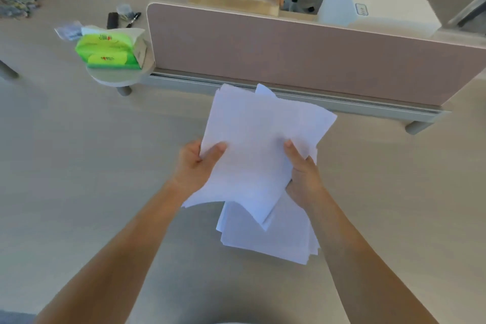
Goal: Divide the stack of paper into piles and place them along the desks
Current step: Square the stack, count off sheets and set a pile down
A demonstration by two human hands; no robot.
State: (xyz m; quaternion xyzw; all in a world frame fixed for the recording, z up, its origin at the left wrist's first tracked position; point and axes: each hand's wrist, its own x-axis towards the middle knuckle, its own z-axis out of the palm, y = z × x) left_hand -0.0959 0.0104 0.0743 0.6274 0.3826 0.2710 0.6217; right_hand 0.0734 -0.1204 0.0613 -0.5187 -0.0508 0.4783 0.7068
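Both hands hold a loose sheaf of white paper [263,134] above the table [92,166], just in front of the pink partition [289,52]. The left hand [198,166] grips the sheaf's left edge, with the thumb lying on top and the fingers curled out of sight beneath. The right hand [302,173] pinches the right edge the same way, thumb on the top sheet. Gripping 2 opposite sides keeps the limp sheets from sagging or sliding apart, though the corners are fanned and out of square, so the sheaf is gathered rather than neatly aligned. Directly below it, nearer the person, a second pile of paper [276,239] appears to lie flat on the table, its sheets slightly splayed. From this view the lifted sheaf overlaps its far end. The sheaf looks like 1 portion split from the stack. The lower pile may be the rest of the stack or a portion set down; I cannot tell which. A green tissue pack [110,50] sits on a small round shelf [118,77] at the partition's left end, well apart from the paper.
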